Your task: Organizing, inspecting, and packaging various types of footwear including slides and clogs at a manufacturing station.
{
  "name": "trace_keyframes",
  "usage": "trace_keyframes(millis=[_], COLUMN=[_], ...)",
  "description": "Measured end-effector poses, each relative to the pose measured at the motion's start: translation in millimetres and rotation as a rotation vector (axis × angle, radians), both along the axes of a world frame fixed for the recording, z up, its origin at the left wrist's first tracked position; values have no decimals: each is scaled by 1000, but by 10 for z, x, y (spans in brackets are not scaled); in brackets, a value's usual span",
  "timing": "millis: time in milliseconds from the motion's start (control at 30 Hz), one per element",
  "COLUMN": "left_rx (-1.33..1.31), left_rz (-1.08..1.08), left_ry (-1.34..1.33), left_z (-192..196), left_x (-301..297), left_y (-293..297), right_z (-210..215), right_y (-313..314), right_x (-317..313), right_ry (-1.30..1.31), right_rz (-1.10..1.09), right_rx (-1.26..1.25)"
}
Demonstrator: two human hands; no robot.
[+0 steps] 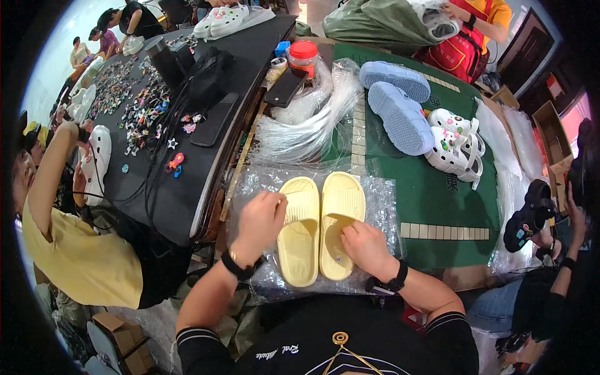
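Two pale yellow slide sandals lie side by side on a sheet of clear bubble wrap (381,206) on the green table (431,200). My left hand (259,222) rests on the strap of the left sandal (300,240), fingers curled over its edge. The heel end of the right sandal (340,206) is pressed down by my right hand (365,247). Both wrists wear black bands.
Two light blue clogs (400,100) and white decorated clogs (456,147) lie at the far side. A bundle of clear plastic ties (300,134), a red-lidded jar (304,57) and a phone (285,87) sit behind. A black table (162,181) with several small charms stands left. Other people work around.
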State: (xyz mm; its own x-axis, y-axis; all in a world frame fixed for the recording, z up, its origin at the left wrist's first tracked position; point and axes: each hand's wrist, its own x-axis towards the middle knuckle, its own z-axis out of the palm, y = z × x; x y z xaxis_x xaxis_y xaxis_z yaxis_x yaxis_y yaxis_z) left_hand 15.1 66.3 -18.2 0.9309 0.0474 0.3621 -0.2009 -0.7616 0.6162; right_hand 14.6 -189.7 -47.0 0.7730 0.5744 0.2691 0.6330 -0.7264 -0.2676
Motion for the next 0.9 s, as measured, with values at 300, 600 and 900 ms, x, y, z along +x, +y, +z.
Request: trace_keyframes(millis=[300,600,900], left_rx=[402,474,341], left_rz=[-15,14,4], left_ry=[490,472,386], left_z=[-194,-298,-312], left_x=[821,879,770], left_y=[-67,-43,50], right_z=[-80,2,208], right_y=[31,48,-223], right_x=[-46,-73,258], right_ry=[18,88,81], right_rz=[-49,-111,-161], right_rx=[-28,-5,485])
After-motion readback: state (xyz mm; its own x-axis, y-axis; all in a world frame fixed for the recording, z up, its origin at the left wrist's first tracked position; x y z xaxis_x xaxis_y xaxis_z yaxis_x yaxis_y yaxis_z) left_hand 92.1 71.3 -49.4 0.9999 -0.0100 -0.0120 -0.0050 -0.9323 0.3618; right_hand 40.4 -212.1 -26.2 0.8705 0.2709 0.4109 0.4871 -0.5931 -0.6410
